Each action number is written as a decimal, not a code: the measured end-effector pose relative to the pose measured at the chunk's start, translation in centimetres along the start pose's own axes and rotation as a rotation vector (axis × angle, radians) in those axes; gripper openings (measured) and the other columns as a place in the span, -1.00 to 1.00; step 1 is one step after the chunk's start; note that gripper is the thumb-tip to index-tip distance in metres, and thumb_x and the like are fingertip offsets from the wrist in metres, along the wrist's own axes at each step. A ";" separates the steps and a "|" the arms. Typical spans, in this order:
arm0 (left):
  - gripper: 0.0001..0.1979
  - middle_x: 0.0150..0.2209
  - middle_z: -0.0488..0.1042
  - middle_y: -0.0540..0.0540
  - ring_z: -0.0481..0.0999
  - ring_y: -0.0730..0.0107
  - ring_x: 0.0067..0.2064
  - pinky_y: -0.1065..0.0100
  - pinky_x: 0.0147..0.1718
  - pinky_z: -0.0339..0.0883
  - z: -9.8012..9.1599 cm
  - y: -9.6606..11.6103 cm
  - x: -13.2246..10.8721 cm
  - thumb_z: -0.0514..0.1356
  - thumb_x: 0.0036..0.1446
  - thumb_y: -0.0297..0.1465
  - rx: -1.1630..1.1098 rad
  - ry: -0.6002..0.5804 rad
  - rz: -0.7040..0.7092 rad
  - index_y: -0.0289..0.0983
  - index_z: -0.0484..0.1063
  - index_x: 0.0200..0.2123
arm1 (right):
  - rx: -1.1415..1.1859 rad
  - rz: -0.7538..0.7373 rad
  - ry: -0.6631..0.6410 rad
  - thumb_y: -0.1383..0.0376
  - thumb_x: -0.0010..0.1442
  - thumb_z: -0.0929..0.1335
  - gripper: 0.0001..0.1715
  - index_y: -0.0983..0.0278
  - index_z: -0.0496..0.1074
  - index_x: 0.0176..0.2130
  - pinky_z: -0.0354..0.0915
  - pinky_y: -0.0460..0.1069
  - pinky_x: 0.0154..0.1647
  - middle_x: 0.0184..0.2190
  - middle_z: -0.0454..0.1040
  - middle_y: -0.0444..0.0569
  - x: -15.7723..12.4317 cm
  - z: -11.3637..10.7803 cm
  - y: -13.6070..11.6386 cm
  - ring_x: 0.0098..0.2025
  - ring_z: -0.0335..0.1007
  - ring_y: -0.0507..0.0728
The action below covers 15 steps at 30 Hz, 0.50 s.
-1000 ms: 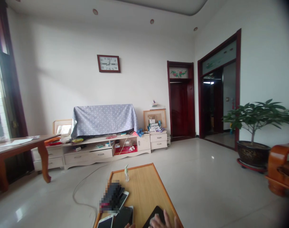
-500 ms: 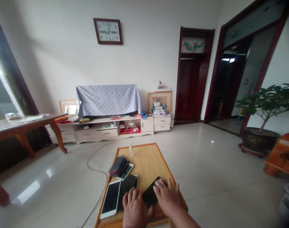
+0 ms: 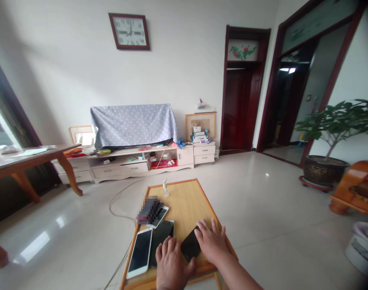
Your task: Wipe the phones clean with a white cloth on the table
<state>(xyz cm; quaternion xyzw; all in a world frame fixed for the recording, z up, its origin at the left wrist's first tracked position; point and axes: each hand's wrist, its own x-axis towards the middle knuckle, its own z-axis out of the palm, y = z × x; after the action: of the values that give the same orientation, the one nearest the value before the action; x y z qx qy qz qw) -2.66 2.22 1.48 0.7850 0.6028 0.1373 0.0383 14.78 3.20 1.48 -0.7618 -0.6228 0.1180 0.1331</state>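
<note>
A black phone (image 3: 190, 245) lies flat on the small wooden table (image 3: 184, 201). My right hand (image 3: 212, 241) rests on its right side, fingers spread, some beyond the phone onto the wood. To its left, my left hand (image 3: 171, 262) lies palm down with fingers slightly apart, over the lower right edge of a dark flat device (image 3: 162, 239). The left thumb reaches toward the black phone's lower end; whether they touch I cannot tell. At the table's left edge is a white phone (image 3: 140, 250) with a dark screen.
Farther up the table lie another white phone (image 3: 160, 216) and a pixelated dark item (image 3: 149, 209). A small pump bottle (image 3: 165, 188) stands near the far edge. A cable (image 3: 111, 205) runs along the floor at left. A white bucket (image 3: 363, 247) stands at right.
The view has shifted slightly. My right hand's fingers have moved a little toward the black phone's right edge, showing more of its face. My left hand stays about where it was.
</note>
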 end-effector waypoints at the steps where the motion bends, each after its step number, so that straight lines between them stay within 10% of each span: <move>1: -0.38 0.23 0.32 -0.16 0.04 0.02 0.34 0.04 0.32 -0.37 0.0 -0.1 0.1 0.13 0.03 0.02 0.010 -0.009 -0.015 -0.19 0.43 0.08 | 0.009 -0.027 -0.001 -0.06 0.38 -0.09 -0.33 -0.07 0.14 0.31 -0.48 0.54 0.30 0.38 0.07 -0.23 -0.3 0.3 -0.2 0.45 -0.44 0.36; 6: -0.46 0.28 0.26 -0.05 0.00 0.13 0.38 0.05 0.32 -0.34 0.1 -0.3 0.7 0.03 0.12 -0.13 0.005 -0.123 -0.033 -0.08 0.37 0.16 | 0.116 -0.296 -0.019 -0.07 0.39 -0.10 -0.38 -0.21 0.19 0.25 -0.54 0.52 0.30 0.32 0.18 -0.33 -2.7 2.0 -1.7 0.43 -0.22 0.33; 15: -0.34 0.29 0.25 -0.12 0.00 0.01 0.38 -0.02 0.31 -0.29 -0.1 0.7 0.9 0.10 0.01 0.01 0.100 -0.100 -0.043 -0.13 0.39 0.15 | 0.035 0.043 0.098 -0.07 0.38 -0.12 -0.30 -0.09 0.19 0.28 -0.44 0.56 0.28 0.34 0.17 -0.23 -0.2 -0.3 2.9 0.45 -0.38 0.37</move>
<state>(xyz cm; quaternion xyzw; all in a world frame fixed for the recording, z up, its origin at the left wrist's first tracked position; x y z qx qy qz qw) -1.81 2.83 1.89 0.7786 0.6231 0.0670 0.0321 17.53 2.40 0.76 -0.7774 -0.5971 0.0942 0.1741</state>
